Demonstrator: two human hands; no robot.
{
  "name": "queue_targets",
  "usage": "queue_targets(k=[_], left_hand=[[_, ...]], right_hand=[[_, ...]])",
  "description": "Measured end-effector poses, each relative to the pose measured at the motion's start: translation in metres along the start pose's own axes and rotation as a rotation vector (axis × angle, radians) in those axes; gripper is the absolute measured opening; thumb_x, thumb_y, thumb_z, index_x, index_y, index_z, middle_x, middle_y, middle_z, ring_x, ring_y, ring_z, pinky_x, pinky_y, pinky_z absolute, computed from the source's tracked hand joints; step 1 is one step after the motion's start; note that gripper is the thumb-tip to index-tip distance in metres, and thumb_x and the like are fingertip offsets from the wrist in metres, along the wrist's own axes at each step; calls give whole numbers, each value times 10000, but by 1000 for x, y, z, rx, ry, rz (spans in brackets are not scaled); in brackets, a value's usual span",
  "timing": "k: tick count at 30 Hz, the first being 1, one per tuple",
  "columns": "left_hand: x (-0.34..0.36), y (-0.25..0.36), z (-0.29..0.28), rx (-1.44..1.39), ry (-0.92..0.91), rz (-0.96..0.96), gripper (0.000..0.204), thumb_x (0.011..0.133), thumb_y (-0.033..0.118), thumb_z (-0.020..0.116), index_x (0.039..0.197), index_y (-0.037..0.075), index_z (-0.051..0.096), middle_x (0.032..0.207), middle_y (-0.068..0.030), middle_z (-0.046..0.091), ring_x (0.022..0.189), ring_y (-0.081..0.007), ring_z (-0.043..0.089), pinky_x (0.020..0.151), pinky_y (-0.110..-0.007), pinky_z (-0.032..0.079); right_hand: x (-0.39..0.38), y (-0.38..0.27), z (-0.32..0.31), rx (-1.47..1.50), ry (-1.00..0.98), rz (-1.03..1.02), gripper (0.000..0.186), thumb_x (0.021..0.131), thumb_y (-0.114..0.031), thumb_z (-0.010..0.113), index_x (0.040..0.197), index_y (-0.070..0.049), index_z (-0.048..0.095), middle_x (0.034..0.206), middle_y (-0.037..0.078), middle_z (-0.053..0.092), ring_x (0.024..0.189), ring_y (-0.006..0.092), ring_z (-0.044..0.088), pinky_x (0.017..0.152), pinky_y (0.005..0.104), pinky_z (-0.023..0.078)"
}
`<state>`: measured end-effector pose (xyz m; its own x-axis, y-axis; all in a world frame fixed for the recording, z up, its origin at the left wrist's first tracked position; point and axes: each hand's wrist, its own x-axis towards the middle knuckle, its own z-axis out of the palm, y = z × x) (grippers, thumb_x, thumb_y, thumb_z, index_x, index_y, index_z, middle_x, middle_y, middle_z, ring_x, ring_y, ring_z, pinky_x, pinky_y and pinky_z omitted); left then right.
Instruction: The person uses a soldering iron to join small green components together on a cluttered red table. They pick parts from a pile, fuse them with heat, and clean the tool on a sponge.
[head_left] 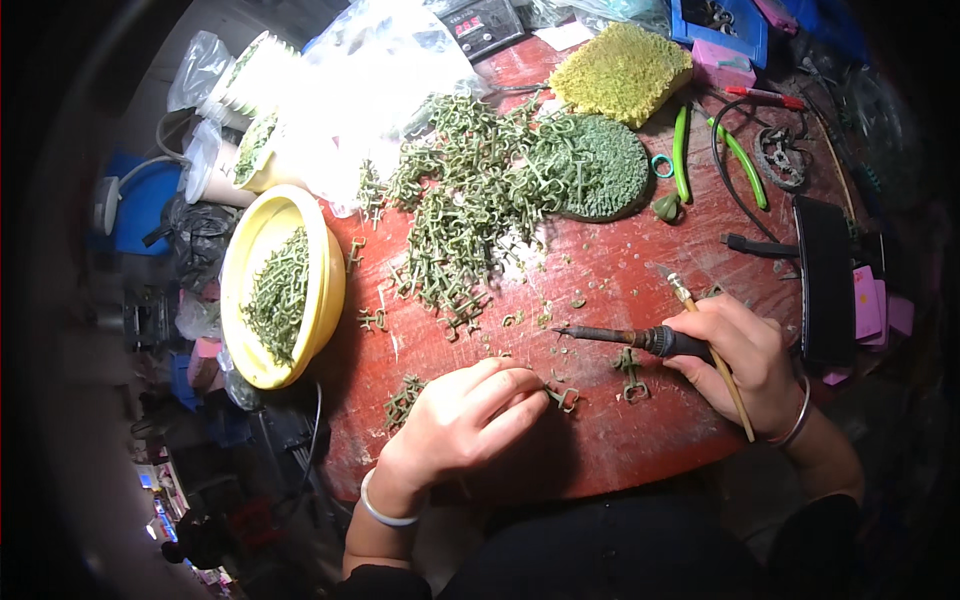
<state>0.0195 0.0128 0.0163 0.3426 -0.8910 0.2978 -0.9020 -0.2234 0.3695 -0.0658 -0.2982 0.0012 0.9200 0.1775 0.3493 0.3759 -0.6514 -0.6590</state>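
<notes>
My left hand is closed at the table's near side, its fingers pinched on a small green branched piece that sticks out past the fingertips. My right hand grips a soldering-iron-like pen with a dark handle, its thin tip pointing left above the table. Between the same fingers runs a slim wooden-handled tool with a metal end. Another green branched piece lies below the pen. A small cluster of such pieces sits left of my left hand, and a large heap spreads beyond.
On the red table, a yellow basin at the left holds more green pieces. Farther back are a round green textured pad, a yellow sponge-like block and bright green-handled tools. A dark phone-like slab stands at the right.
</notes>
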Motion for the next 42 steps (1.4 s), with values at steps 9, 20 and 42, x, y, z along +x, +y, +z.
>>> queue_targets(k=[9, 20, 42], left_hand=[[11, -6, -3, -28, -43, 63, 249, 706, 55, 789, 950, 26, 744, 1029, -89, 724, 928, -282, 755, 685, -363, 639], [12, -6, 3, -11, -13, 74, 237, 680, 57, 802, 906, 10, 750, 1009, -118, 754, 913, -290, 761, 706, -362, 644], [13, -9, 2, 19, -19, 114, 180, 778, 90, 818, 913, 12, 726, 1012, -120, 725, 940, -281, 751, 745, -359, 646]], right_hand=[[-2, -1, 4, -113, -62, -71, 406, 787, -116, 865, 1142, -34, 686, 996, 118, 611, 781, 285, 699, 652, 375, 566], [-2, 0, 4, -105, -82, -85, 385, 810, -131, 857, 1140, -15, 697, 1011, 119, 621, 724, 261, 706, 605, 356, 572], [-5, -3, 4, -174, -97, -113, 347, 852, -193, 832, 1123, -10, 717, 1035, 114, 641, 670, 224, 697, 579, 332, 569]])
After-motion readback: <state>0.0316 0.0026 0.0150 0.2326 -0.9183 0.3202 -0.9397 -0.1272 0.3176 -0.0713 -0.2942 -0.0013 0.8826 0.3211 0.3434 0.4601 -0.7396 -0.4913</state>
